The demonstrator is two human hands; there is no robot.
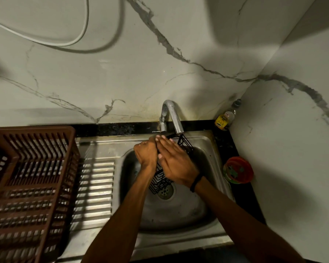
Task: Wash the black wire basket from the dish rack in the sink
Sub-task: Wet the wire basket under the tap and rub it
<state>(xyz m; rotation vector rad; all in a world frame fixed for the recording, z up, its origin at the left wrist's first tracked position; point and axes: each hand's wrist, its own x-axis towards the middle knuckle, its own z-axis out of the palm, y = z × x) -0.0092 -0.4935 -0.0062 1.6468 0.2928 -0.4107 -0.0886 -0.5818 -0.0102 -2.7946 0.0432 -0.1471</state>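
Note:
The black wire basket (160, 180) hangs tilted over the steel sink (180, 211), its top end right under the faucet spout (174, 115). My left hand (146, 152) grips the basket's left edge with curled fingers. Across the basket's front lies my right hand (174, 161), fingers straight and flat against the wires; a black band sits on that wrist. Both hands hide most of the basket's middle. Whether water runs from the spout I cannot tell.
A brown plastic dish rack (29, 179) stands on the ribbed steel drainboard (95, 188) at left. A small bottle with a yellow label (225, 118) sits in the back right corner. A red and green round container (238, 169) rests on the black counter right of the sink.

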